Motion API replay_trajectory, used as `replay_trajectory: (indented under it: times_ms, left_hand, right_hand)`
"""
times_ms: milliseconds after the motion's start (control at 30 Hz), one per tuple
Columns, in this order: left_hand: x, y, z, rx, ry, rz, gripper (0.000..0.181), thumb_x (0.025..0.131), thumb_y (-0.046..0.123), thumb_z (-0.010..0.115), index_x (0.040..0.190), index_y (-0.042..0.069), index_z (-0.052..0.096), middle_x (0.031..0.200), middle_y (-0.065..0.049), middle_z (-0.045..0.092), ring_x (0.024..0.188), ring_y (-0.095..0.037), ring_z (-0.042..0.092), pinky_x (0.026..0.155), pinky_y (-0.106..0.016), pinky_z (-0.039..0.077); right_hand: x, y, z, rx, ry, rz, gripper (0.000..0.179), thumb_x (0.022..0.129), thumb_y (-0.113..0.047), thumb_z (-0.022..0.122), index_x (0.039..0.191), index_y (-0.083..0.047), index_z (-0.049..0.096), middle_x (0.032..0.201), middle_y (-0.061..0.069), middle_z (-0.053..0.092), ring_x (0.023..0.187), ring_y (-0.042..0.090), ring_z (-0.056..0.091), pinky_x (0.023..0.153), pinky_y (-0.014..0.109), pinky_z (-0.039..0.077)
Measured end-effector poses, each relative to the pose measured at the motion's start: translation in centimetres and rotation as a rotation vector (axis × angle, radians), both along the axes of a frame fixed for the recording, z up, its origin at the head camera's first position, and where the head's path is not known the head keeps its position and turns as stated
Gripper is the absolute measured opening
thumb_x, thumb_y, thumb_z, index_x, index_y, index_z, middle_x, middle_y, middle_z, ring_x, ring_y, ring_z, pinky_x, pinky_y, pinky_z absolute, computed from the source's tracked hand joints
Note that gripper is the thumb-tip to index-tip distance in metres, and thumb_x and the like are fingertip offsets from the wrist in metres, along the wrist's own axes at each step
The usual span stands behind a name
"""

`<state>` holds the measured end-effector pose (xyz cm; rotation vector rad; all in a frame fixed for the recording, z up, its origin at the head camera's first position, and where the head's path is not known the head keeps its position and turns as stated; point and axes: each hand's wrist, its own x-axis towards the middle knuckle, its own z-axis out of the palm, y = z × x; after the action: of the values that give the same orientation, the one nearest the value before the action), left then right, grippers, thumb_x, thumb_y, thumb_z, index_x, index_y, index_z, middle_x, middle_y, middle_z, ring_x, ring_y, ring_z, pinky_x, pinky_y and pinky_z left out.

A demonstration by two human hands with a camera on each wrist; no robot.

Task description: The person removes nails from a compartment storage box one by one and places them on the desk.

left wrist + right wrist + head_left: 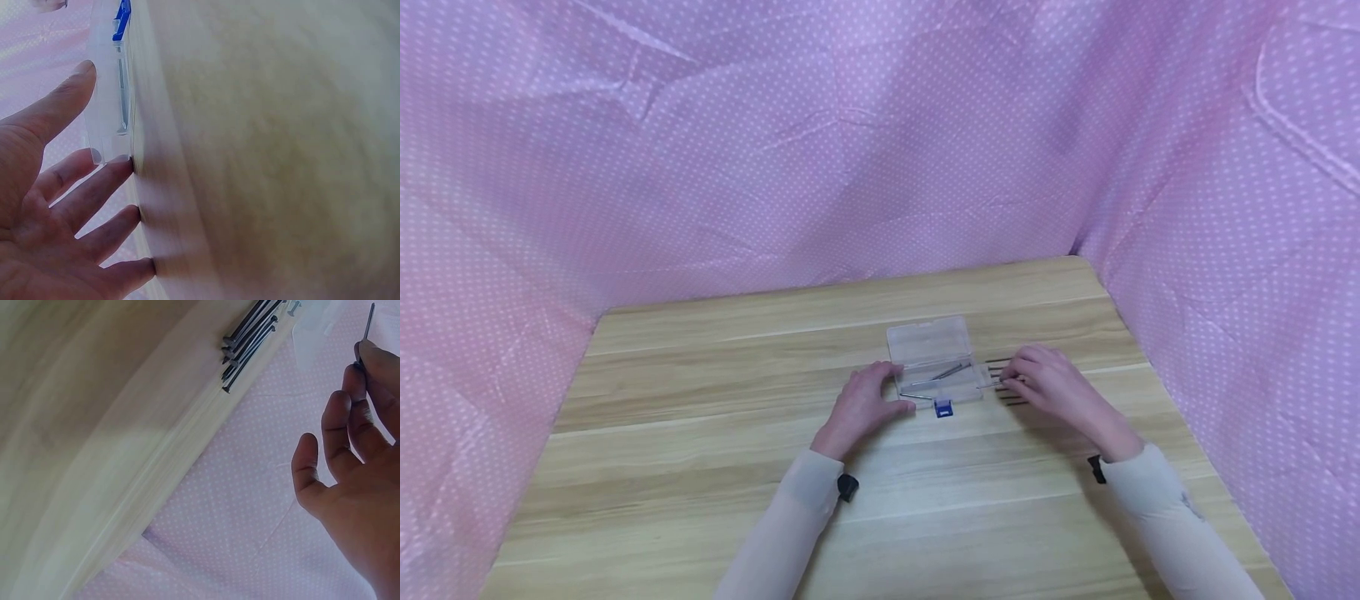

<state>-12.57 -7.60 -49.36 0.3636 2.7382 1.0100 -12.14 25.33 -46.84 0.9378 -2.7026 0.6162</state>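
Observation:
A clear plastic box point(928, 340) lies with its lid raised on the table, a blue latch point(943, 408) at its front. My left hand point(865, 400) holds the box's left end between thumb and fingers; in the left wrist view the other fingertips point(139, 212) touch the tabletop. Several nails point(951, 372) lie inside the box at various angles. Just right of the box, my right hand point(1052, 383) pinches one nail point(369, 324) between thumb and index finger, its point toward the box. Below that hand, more dark nails point(250, 340) lie side by side on the table.
The wood-grain table point(700, 467) has a rounded far right corner. Pink dotted cloth point(820, 150) hangs behind it and along both sides. A black strap piece point(847, 487) shows at the left wrist, another point(1097, 469) at the right wrist.

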Motion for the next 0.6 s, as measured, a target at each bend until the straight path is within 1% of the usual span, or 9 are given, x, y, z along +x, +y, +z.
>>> replay_trajectory:
  times_ms: [67,200,333,433,600]
  left_hand:
    - [0.0,0.0,0.0,-0.001,-0.002,0.001,0.068,0.083,0.039,0.086,0.140,0.011,0.062,0.144,-0.012,0.060,0.139,-0.035,0.050,0.123,-0.053,0.026]
    - [0.0,0.1,0.0,-0.010,-0.007,0.006,0.068,0.083,0.039,0.086,0.140,0.012,0.062,0.146,-0.012,0.059,0.139,-0.035,0.049,0.123,-0.052,0.027]
    - [0.0,0.1,0.0,-0.018,-0.006,0.004,0.068,0.084,0.039,0.086,0.141,0.012,0.062,0.147,-0.012,0.059,0.141,-0.034,0.048,0.124,-0.052,0.025]
    - [0.0,0.2,-0.1,-0.022,-0.003,0.003,0.068,0.084,0.039,0.086,0.141,0.011,0.062,0.147,-0.012,0.059,0.141,-0.034,0.048,0.124,-0.051,0.024]
    - [0.0,0.3,-0.1,-0.018,-0.004,0.005,0.068,0.084,0.038,0.086,0.141,0.011,0.062,0.146,-0.012,0.059,0.140,-0.034,0.048,0.124,-0.051,0.025]
  right_hand:
    - [0.1,0.2,0.0,-0.002,0.011,0.006,0.013,0.083,-0.003,0.083,0.090,-0.011,0.075,0.093,0.003,0.069,0.092,0.028,0.065,0.085,0.056,0.052]
    - [0.3,0.6,-0.2,-0.010,0.033,0.024,0.012,0.083,-0.004,0.083,0.089,-0.011,0.075,0.092,0.001,0.067,0.091,0.026,0.063,0.081,0.053,0.053]
    - [0.6,1.0,-0.2,-0.018,0.043,0.031,0.014,0.081,-0.003,0.084,0.088,-0.011,0.075,0.091,-0.001,0.067,0.088,0.023,0.062,0.076,0.050,0.053]
    - [0.8,1.3,-0.2,-0.018,0.034,0.020,0.016,0.080,-0.001,0.084,0.088,-0.012,0.075,0.091,-0.002,0.067,0.087,0.022,0.062,0.075,0.050,0.053]
    - [1.2,1.6,-0.1,0.000,0.014,-0.001,0.015,0.082,-0.002,0.083,0.089,-0.013,0.076,0.091,-0.002,0.068,0.088,0.022,0.063,0.076,0.050,0.053]
